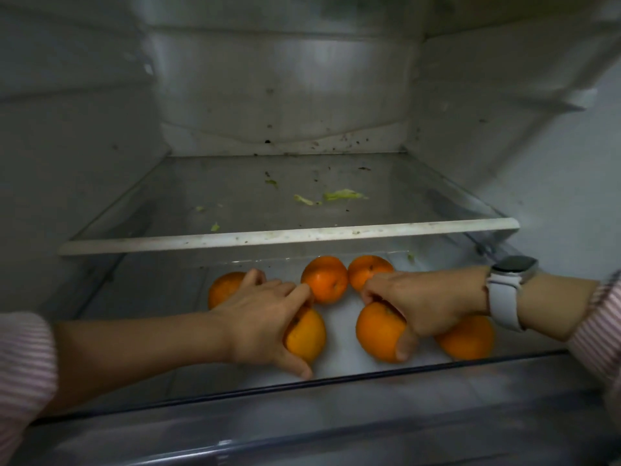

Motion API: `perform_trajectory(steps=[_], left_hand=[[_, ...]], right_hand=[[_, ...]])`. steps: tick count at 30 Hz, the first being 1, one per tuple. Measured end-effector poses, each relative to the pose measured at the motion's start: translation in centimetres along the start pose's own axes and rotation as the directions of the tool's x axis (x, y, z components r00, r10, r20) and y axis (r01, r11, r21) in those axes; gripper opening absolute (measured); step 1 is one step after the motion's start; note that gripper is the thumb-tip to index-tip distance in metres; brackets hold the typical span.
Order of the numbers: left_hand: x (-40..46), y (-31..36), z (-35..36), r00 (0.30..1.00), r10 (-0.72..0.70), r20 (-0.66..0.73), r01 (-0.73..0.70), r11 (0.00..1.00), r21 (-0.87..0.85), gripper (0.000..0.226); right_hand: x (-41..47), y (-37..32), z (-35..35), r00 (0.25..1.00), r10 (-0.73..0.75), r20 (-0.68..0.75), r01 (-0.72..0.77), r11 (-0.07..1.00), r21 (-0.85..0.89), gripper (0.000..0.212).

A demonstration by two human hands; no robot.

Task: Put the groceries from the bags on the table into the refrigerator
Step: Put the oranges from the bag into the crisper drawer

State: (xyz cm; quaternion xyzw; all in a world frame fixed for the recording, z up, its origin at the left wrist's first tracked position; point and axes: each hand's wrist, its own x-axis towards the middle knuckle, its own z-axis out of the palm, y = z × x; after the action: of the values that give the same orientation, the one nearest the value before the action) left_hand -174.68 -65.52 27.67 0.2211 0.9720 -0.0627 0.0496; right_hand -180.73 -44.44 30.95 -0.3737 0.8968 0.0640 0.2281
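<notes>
Six oranges are counted in the refrigerator drawer (336, 381), one orange (307, 336) clasped under the left hand (265, 317), another orange (378, 331) under the right hand (413, 304), four beyond the fingertips, while bags remain unseen.

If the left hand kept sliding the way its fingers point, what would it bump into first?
Probably the round orange at the drawer's back, just beyond the left hand, which holds another orange; depth is uncertain.
</notes>
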Motion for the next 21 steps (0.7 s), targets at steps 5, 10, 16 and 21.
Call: perform_trajectory(steps=[5,10,16,21], left_hand=[[0.7,0.5,-1.7,0.985,0.03,0.168,-0.02,0.998,-0.059,0.082],[0.6,1.9,-6.4,0.977,0.094,0.19,-0.056,0.979,-0.196,0.066],[-2.5,2.4,-11.3,0.991,-0.088,-0.096,0.077,0.99,-0.116,0.051],[-6.8,5.1,-10.1,0.875,-0.188,-0.445,0.1,0.972,-0.213,0.033]], right_hand=[[-0.6,-0.5,-1.7,0.988,0.088,0.127,-0.1,0.991,0.093,0.069],[-2.7,-1.2,-3.9,0.992,0.114,0.058,-0.121,0.985,0.126,0.047],[-6.9,-2.2,-4.7,0.947,0.071,-0.315,0.017,0.963,0.27,0.025],[-10.5,-5.9,-1.6,0.677,-0.008,-0.736,0.247,0.944,0.217,0.021]])
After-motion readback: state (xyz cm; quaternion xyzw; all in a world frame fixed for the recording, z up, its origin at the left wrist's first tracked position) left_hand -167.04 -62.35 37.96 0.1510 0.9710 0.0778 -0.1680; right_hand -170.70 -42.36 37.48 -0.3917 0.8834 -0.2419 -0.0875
